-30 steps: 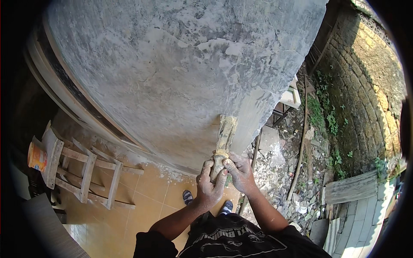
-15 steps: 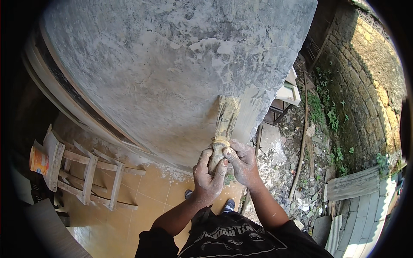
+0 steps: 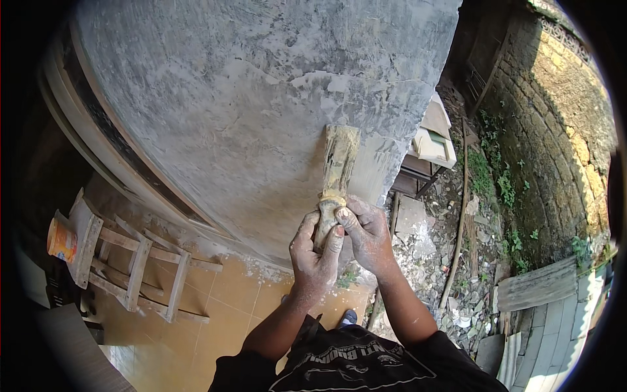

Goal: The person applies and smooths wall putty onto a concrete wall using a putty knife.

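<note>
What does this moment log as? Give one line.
left hand: holds scraper | right hand: holds scraper | blade: against grey wall | left side: wooden stand, orange bucket

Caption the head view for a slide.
Dusty left hand and right hand grip a scraper at a patchy grey wall.

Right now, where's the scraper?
The scraper is just right of the head view's centre, held by the left hand and right hand, at the grey wall.

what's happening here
Someone's left hand and right hand both grip a smeared scraper by its lower end. Its wide upper end appears to be against the grey wall, near the wall's right edge. Off to the left are a wooden ladder-like stand and an orange bucket.
</note>
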The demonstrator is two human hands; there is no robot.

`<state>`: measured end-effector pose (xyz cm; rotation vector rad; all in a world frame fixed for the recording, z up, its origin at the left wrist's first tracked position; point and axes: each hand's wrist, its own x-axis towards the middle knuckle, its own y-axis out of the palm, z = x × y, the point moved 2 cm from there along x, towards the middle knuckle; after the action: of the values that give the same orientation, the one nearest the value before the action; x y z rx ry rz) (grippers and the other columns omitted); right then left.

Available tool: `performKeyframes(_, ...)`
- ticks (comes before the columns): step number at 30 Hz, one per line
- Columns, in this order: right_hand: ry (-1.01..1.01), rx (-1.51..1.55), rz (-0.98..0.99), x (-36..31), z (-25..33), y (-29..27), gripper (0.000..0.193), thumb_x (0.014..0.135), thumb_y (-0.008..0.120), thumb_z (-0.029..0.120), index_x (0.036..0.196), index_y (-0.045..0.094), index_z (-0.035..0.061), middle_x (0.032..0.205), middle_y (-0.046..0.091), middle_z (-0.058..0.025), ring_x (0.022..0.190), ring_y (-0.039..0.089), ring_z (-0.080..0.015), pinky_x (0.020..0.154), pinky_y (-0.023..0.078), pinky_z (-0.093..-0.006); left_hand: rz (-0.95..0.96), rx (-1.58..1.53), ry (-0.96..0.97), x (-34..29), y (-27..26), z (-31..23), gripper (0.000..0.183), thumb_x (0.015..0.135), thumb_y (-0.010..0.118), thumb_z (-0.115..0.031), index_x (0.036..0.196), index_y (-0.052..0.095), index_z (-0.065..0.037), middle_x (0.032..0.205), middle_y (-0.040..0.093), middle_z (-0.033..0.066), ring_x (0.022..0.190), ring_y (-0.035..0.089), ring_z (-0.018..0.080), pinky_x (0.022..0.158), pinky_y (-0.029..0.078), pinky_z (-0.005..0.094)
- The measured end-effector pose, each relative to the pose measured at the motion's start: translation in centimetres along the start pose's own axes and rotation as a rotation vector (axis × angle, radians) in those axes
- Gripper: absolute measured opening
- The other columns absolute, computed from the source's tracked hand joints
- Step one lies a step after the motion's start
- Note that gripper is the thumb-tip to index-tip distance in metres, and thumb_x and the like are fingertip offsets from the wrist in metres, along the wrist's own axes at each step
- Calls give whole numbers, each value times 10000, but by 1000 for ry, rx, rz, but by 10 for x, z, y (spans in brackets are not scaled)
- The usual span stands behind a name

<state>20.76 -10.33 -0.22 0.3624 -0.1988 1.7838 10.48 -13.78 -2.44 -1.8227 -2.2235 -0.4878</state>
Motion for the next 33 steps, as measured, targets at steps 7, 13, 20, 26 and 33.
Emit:
performKeyframes(7,51,-95,68,-17,-4,-2,273,908,514,145,1075,583,-59,982,627,-93,905,554,-134,822,434,-271,-32,6,13,-21,0,16,195,899,536,-125,1033,497,10,634,458,-32,475,389,8,379,306,175)
performKeyframes(13,78,-60,61,-7,1,1,291,917,509,172,1078,583,-58,943,634,-64,845,567,-118,759,466,-260,-78,8,-46,-10,-2,3,239,867,587,-140,1020,544,39,782,572,54,699,501,93,630,432,250)
performKeyframes(20,-102,34,2,28,54,0,263,905,537,158,1057,587,-51,818,628,-41,685,518,-45,577,435,-206,29,-245,-29,31,16,-54,185,892,569,-148,979,546,14,625,499,-21,503,406,9,428,320,187)
performKeyframes(26,-115,43,-72,-1,26,-7,267,902,541,150,1050,587,-67,851,630,-50,740,528,-58,640,444,-216,1,-97,86,7,22,-22,181,901,547,-144,997,512,5,622,481,-19,451,375,4,358,280,170)
performKeyframes(33,-112,54,-74,-3,35,-13,264,904,537,154,1054,588,-58,842,626,-45,735,527,-56,629,439,-209,-11,-83,-1,1,25,-42,217,876,578,-121,1015,549,44,815,591,69,729,512,85,657,444,252)
